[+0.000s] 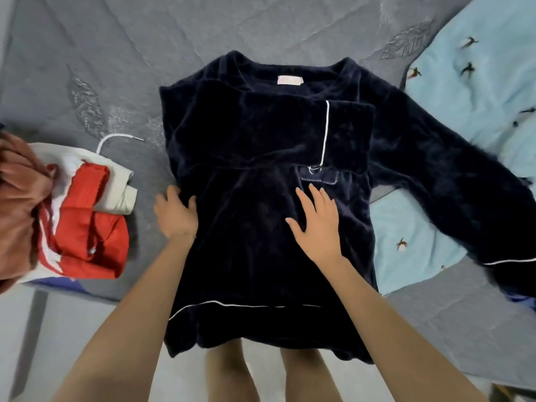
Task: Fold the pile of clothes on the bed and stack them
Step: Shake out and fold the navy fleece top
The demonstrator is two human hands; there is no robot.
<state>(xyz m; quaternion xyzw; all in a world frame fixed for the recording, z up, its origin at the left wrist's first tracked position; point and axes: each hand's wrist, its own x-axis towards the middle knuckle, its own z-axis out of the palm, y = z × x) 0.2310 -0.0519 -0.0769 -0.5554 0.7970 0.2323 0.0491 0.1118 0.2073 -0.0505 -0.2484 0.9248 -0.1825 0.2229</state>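
No text can be read; the pink neck label [291,80] on the navy top [261,227] is blurred.

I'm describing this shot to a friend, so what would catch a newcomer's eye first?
A dark navy top lies spread on the grey bed, one sleeve folded across its chest, the left hand at its edge and the right hand flat on it. Left of it sits a red and white garment.

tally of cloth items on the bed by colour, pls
Navy top: 1
Red-and-white garment: 1
Beige garment: 1
Brown garment: 1
Light blue printed cloth: 1
Total: 5
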